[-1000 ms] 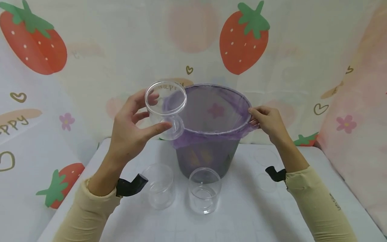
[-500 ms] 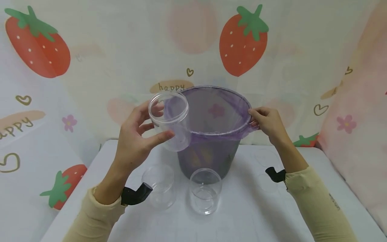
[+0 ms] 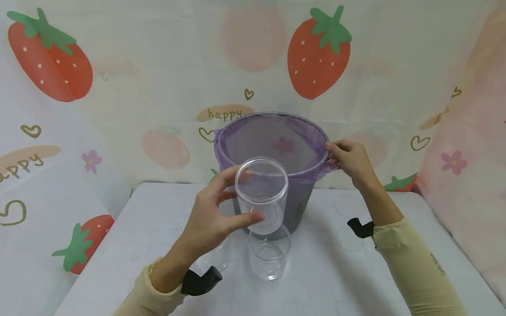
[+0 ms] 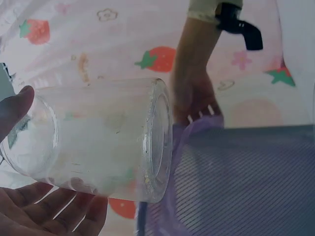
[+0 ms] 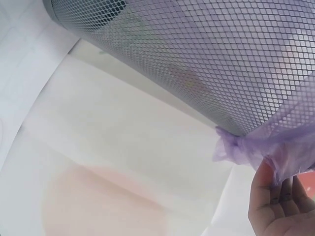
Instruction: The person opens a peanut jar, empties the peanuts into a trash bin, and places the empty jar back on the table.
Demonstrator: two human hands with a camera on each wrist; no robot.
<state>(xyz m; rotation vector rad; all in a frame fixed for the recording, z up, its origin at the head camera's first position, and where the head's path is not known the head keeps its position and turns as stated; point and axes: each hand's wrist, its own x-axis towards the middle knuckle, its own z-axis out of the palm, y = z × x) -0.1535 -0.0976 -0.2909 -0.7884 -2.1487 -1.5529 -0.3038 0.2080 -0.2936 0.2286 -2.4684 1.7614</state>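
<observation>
My left hand [image 3: 211, 219] grips a clear plastic jar [image 3: 264, 191], thumb on the near side and fingers round the far side. The jar is tilted, its rim facing me, in front of the bin. In the left wrist view its base points toward the mesh bin [image 4: 246, 182]. My right hand [image 3: 352, 160] pinches the purple bag [image 5: 275, 147] at the right of the bin's rim. That bag lines the bin and folds over its edge. A second clear jar [image 3: 270, 263] stands on the table below the held one. A third jar [image 3: 223, 254] is partly hidden behind my left hand.
On the white table [image 3: 316, 276], two faint clear discs lie to the right of the bin, the farther disc [image 3: 348, 206] behind the nearer disc [image 3: 350, 239]. A strawberry-printed curtain [image 3: 178, 66] closes off the back and sides.
With the jar in its grip, my left hand has moved right and down, from the bin's left side to its front. The right hand keeps its place on the bag at the rim.
</observation>
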